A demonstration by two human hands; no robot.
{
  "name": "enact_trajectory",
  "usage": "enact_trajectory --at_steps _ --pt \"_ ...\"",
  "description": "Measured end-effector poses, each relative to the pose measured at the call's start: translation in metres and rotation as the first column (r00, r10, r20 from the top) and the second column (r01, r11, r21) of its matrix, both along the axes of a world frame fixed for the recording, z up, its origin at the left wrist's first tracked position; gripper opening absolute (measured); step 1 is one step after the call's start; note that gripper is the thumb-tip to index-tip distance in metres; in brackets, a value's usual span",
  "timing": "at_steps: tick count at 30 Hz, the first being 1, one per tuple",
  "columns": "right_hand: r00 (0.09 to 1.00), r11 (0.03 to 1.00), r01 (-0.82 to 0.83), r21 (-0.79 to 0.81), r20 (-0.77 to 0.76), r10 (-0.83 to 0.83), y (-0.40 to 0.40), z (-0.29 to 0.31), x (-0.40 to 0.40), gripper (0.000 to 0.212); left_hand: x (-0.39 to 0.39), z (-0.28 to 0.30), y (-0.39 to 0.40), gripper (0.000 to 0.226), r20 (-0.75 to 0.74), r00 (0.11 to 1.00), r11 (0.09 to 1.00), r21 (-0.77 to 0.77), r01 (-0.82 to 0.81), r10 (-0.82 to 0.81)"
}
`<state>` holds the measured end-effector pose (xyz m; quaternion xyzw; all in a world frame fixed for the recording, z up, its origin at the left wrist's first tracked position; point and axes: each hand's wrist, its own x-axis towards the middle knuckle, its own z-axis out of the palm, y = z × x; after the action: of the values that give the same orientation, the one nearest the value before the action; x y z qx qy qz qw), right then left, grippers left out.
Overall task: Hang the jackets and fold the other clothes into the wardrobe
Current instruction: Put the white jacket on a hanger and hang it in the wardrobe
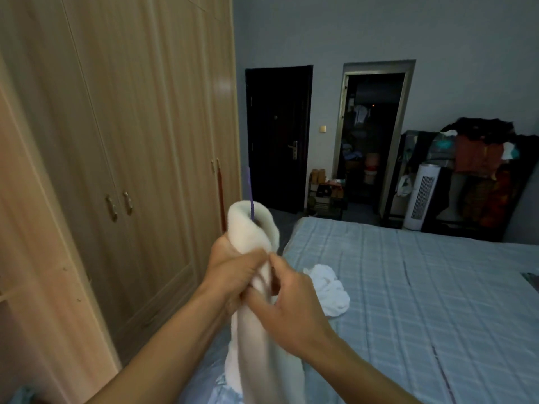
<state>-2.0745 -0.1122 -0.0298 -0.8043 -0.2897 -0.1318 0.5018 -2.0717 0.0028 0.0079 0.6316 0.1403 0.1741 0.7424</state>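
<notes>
A cream fleece jacket (253, 228) hangs on a purple hanger (250, 193) whose hook sticks up through the collar. My left hand (230, 272) grips the jacket just below the collar. My right hand (288, 304) pinches the front edge of the same jacket close beside the left. The jacket's lower part (262, 368) hangs down to the bottom of the view. A crumpled white garment (329, 290) lies on the bed behind my hands. The wooden wardrobe (131, 141) stands at the left with its doors closed.
The bed (423, 287) with a pale blue checked cover fills the right side. A dark door (277, 135) and an open doorway (373, 135) are at the back. A white fan heater (423, 196) and a rack piled with clothes (481, 164) stand at the far right.
</notes>
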Motion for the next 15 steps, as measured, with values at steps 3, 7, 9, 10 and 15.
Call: enact_trajectory --at_steps 3,7,9,10,15 --pt "0.954 0.969 -0.246 0.022 -0.169 0.246 -0.001 0.000 -0.005 0.030 -0.004 0.000 0.010 0.018 -0.025 1.000 1.000 0.026 -0.009 0.010" --pt "0.980 0.984 -0.156 0.089 -0.107 0.165 -0.023 -0.002 0.010 0.021 -0.011 -0.004 0.032 0.029 -0.047 0.995 0.983 0.159 0.096 -0.090" --pt "1.000 0.995 0.005 0.102 0.027 -0.008 -0.039 -0.003 0.024 0.017 -0.016 -0.003 0.044 0.035 -0.049 0.988 0.955 0.254 0.154 -0.146" --pt "0.993 0.991 0.076 0.111 0.077 -0.084 -0.047 -0.004 0.031 0.022 -0.017 -0.002 0.049 0.037 -0.041 0.987 0.938 0.307 0.162 -0.157" --pt "0.964 0.971 0.235 -0.048 0.142 -0.226 -0.070 -0.028 0.072 0.045 -0.022 0.006 0.065 0.041 0.028 0.979 0.856 0.491 0.164 -0.204"
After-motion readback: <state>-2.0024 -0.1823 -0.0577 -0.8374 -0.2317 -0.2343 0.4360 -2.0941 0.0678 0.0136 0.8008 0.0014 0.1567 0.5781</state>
